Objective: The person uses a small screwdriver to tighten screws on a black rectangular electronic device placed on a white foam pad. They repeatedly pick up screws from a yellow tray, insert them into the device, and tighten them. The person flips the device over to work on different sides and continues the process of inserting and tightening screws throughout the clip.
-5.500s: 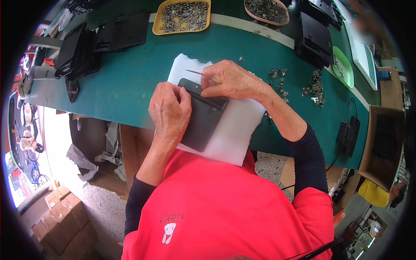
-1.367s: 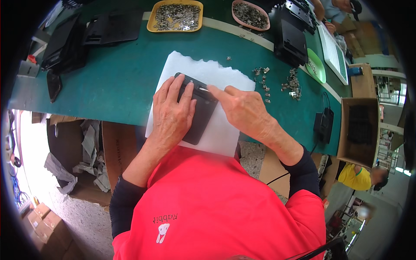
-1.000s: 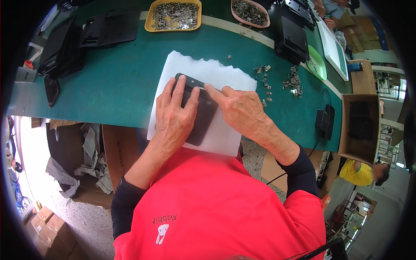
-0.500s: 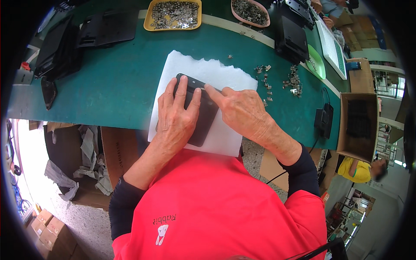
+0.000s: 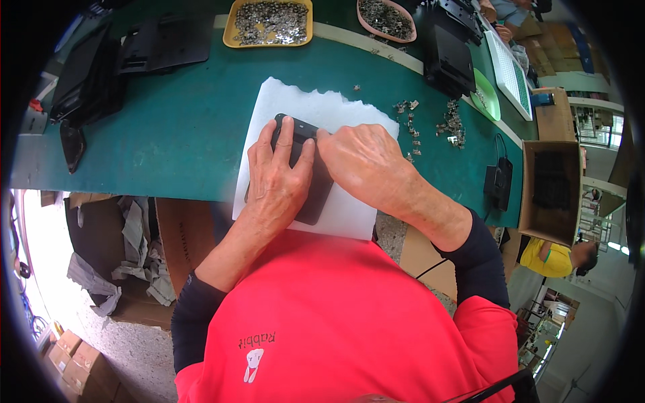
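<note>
A thin black plastic panel [image 5: 316,198] with rounded corners lies aslant on a white foam sheet [image 5: 353,107] at the table's near edge. My left hand [image 5: 274,176] rests flat on the panel, fingers apart and pointing to its far end. My right hand [image 5: 366,160] is closed, its thumb and fingertips pressed against the panel's far right edge. Whatever is in that grip is hidden behind the fingers. Small metal clips [image 5: 457,127] lie in loose clusters to the right of the foam.
A yellow tray [image 5: 230,30] and a pink tray [image 5: 414,32] hold many small metal parts at the back. Black panels [image 5: 166,47] are stacked back left, others [image 5: 449,60] back right. A green dish [image 5: 494,101], a black power adapter [image 5: 498,181] and an open carton [image 5: 551,232] stand at right.
My right hand has turned over at the wrist, its back now rolled upward and the index finger curled in. My left hand and the panel have hardly moved.
</note>
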`<state>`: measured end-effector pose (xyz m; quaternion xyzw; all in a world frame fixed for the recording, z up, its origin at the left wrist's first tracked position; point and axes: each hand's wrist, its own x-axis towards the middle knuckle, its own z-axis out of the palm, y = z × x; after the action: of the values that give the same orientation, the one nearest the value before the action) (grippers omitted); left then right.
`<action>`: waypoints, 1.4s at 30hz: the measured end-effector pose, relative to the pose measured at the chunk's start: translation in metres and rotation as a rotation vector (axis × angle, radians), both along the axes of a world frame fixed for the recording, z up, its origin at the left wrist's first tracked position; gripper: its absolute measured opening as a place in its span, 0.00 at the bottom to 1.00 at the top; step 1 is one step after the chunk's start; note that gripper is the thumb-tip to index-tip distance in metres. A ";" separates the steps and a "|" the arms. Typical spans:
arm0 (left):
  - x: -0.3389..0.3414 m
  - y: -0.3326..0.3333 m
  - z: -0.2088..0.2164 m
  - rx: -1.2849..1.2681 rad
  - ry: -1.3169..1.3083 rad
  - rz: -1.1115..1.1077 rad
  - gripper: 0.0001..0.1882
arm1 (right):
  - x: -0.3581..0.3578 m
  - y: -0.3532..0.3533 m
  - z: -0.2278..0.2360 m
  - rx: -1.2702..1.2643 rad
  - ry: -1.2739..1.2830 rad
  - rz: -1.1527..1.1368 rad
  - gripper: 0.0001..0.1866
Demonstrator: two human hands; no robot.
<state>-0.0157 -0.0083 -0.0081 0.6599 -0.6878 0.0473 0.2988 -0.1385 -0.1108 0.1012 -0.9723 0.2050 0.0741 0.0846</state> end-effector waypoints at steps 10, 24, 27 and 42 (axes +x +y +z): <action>0.004 -0.001 0.007 -0.022 0.059 0.049 0.26 | 0.002 -0.004 0.012 -0.059 0.045 0.018 0.06; 0.013 0.015 0.006 0.097 0.103 0.229 0.34 | 0.003 0.016 -0.048 -0.087 -0.146 -0.117 0.25; 0.014 0.013 0.006 0.102 0.129 0.218 0.35 | 0.007 0.018 -0.046 -0.146 -0.119 -0.078 0.26; 0.015 0.000 -0.004 0.221 0.235 0.173 0.33 | 0.049 0.027 -0.019 -0.183 0.133 0.145 0.04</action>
<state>-0.0003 -0.0088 -0.0123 0.7462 -0.5900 -0.0804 0.2976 -0.0890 -0.0839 0.0826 -0.9811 0.1452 0.1255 -0.0239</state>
